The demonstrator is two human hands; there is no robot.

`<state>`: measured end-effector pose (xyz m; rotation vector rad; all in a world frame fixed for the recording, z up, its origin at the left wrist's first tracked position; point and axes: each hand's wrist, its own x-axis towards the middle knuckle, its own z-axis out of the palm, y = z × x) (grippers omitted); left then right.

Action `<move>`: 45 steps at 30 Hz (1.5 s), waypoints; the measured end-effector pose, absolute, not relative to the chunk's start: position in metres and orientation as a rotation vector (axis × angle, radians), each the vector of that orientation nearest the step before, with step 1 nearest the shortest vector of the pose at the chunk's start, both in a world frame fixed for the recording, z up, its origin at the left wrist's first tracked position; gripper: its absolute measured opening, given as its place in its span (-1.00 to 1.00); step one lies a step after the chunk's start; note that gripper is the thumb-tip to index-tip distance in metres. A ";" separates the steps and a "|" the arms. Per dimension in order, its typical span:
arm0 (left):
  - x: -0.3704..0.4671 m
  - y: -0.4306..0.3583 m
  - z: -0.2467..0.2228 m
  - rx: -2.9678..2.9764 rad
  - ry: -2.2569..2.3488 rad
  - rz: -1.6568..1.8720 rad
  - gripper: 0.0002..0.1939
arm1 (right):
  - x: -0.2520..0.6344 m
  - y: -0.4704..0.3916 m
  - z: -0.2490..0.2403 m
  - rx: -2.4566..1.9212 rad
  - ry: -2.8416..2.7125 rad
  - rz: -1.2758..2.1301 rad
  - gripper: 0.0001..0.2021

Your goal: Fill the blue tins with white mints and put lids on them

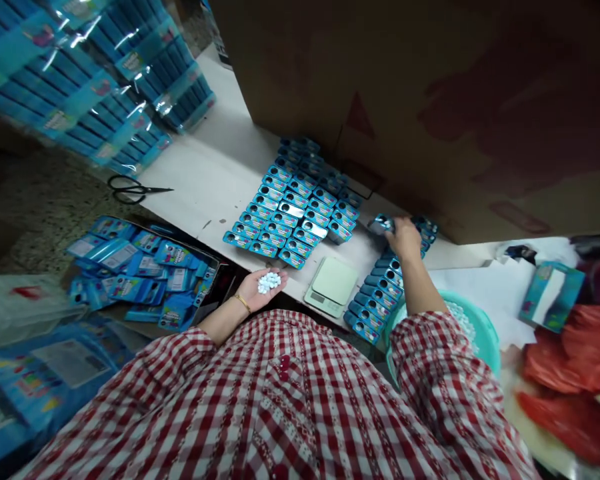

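My left hand [253, 292] is palm up near the table's front edge, cupping a small heap of white pellets [269, 283]. On the right, my right hand [407, 240] has its fingers closed around a small blue box [381, 225], held over the row at the table's right. Below that hand runs a row of similar blue boxes [375, 303] with round dark openings. Left of it stands a larger block of the same boxes [290, 207] in several rows. A small pale scale [334, 283] lies between the two groups, with nothing on its plate.
A large cardboard box [405, 120] stands along the back. Black scissors [137, 189] lie at the left. A carton of blue packets [140, 273] sits below them, and wrapped blue packs [95, 87] are stacked beyond. A turquoise basin [487, 333] with white pellets is beside my right arm.
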<state>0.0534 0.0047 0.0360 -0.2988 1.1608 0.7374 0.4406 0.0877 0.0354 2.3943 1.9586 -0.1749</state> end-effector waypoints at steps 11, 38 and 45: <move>0.071 0.005 0.042 -0.206 1.062 0.569 -0.76 | 0.349 -0.051 0.019 2.287 2.403 -0.555 -0.65; 0.070 -0.014 0.037 -0.176 1.098 0.565 -0.75 | 0.355 -0.090 -0.006 2.696 2.208 -0.660 -0.48; 0.069 -0.017 0.034 -0.153 1.099 0.561 -0.75 | 0.347 -0.081 -0.013 2.662 2.154 -0.775 -0.44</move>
